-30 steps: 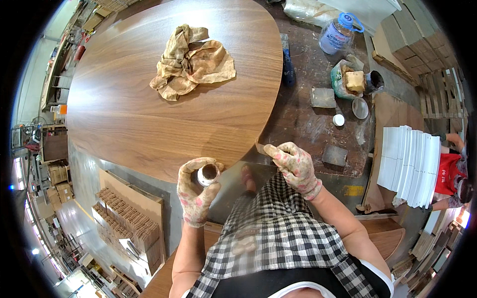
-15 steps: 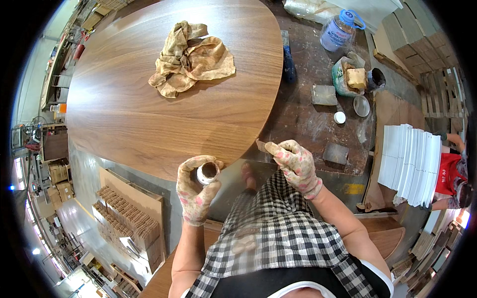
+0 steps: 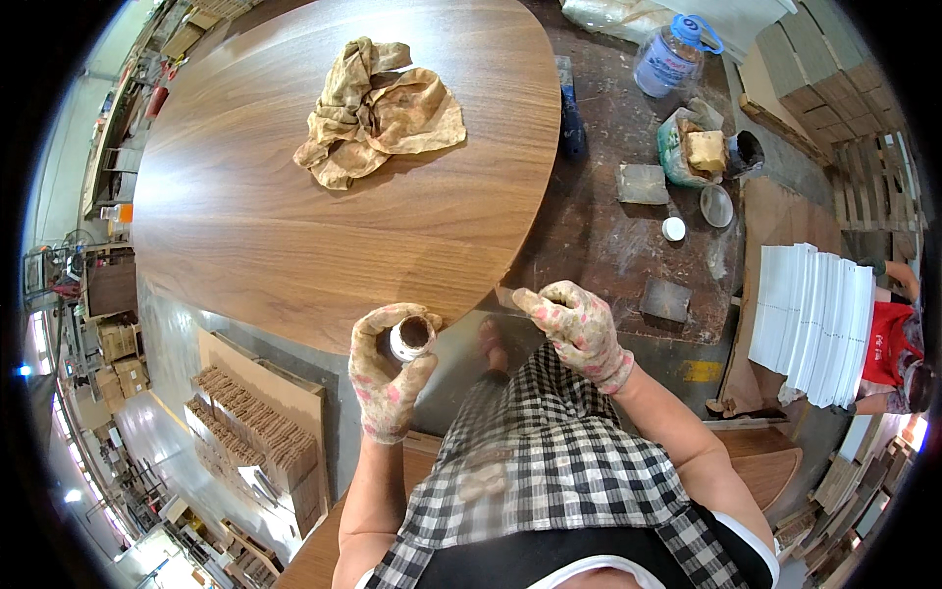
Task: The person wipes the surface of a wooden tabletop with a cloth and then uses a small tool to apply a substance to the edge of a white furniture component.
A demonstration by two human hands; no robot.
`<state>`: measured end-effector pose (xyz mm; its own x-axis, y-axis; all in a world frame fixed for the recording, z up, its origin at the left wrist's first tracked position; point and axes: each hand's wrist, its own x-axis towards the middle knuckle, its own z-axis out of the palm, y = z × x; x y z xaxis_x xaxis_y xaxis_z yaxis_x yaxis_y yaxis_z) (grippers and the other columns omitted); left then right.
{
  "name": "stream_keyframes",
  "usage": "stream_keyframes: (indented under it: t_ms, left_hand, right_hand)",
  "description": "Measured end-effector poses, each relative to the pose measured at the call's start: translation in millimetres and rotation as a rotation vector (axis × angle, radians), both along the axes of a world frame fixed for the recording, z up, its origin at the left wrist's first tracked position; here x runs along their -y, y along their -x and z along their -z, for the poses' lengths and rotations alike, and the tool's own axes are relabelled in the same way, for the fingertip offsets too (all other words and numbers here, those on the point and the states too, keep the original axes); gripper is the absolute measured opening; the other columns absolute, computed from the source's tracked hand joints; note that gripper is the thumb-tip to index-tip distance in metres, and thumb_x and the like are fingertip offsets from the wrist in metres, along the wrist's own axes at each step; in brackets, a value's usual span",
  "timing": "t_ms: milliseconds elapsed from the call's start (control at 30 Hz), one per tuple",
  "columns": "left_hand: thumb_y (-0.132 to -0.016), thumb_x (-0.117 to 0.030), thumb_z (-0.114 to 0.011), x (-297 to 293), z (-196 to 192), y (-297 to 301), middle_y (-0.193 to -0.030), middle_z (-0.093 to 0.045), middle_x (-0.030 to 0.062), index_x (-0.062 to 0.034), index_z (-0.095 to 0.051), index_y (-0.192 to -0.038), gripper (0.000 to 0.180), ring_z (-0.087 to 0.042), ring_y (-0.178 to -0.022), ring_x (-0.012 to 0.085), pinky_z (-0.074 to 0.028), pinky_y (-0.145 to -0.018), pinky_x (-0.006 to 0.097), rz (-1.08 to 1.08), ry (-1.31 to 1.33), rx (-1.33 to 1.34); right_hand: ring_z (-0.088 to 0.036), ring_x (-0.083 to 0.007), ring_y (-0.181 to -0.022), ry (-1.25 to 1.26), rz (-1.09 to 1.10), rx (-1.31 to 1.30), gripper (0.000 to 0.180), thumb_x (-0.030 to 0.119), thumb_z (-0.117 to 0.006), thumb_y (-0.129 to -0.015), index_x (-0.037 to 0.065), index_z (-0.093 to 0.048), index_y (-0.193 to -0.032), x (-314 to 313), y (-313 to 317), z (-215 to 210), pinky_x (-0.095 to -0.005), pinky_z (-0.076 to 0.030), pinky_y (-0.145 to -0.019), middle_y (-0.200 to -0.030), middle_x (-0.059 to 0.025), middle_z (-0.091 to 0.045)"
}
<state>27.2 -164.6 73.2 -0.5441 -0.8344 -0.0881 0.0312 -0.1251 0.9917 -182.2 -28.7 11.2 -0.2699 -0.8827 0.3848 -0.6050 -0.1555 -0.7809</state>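
My left hand (image 3: 381, 391), in a stained, pink-spotted glove, is wrapped round a small white jar (image 3: 410, 340). The jar is uncapped, its mouth faces up and brown matter coats the inside. Gloved the same way, my right hand (image 3: 583, 336) pinches a thin flat blade (image 3: 505, 295), whose tip is at the rim of the round wood-grain tabletop (image 3: 226, 231). Most of the blade is hidden by the fingers. A crumpled, stained tan rag (image 3: 383, 123) lies farther back on the tabletop.
On the dark workbench (image 3: 599, 260) at right are a white cap (image 3: 673, 229), grey blocks (image 3: 642, 185), a bag with a yellow sponge (image 3: 706, 151) and a large bottle (image 3: 667, 66). Far right, a person in red (image 3: 888, 339) handles white panels (image 3: 812, 324). Stacked cardboard (image 3: 260, 422) stands left.
My right hand has shifted slightly left, and the blade has turned so that less of its face shows. My left hand holds the jar nearly still.
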Motion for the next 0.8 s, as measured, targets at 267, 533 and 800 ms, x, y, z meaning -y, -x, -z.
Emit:
stream_keyframes:
  t_ms: [267, 533, 800]
  left_hand:
    - [-0.075, -0.006, -0.077, -0.8, 1.9, -0.8, -0.115, -0.062, 0.0142, 0.0003, -0.049, -0.122, 0.055, -0.064, -0.104, 0.024, -0.05, -0.093, 0.037, 0.011, -0.004, -0.032]
    - [-0.075, -0.004, -0.076, -1.3, 1.5, -1.0, -0.114, -0.062, 0.0142, 0.0003, -0.049, -0.122, 0.054, -0.064, -0.104, 0.0241, -0.051, -0.093, 0.037, 0.02, 0.004, -0.008]
    - [-0.075, -0.005, -0.076, -0.5, -0.1, -0.6, -0.114, -0.062, 0.0146, 0.0006, -0.049, -0.122, 0.055, -0.064, -0.104, 0.0244, -0.051, -0.093, 0.038, 0.038, 0.0, -0.014]
  right_hand:
    - [-0.064, -0.0262, -0.078, -0.017, 0.048, 0.07, 0.048, 0.001, -0.064, -0.078, 0.015, -0.065, -0.124, 0.4, -4.7, -5.2, -0.0351, -0.054, -0.064, -0.087, -0.0085, -0.063]
    - [-0.064, -0.0269, -0.076, -0.03, 0.019, 0.087, 0.046, 0.005, -0.062, -0.079, 0.012, -0.065, -0.125, -0.1, -9.0, -6.3, -0.0358, -0.054, -0.065, -0.087, -0.0102, -0.062]
    - [-0.065, -0.0254, -0.073, -0.076, 0.001, 0.157, 0.046, 0.003, -0.061, -0.079, 0.011, -0.064, -0.124, -2.1, -11.5, -14.3, -0.0347, -0.054, -0.066, -0.087, -0.0094, -0.063]
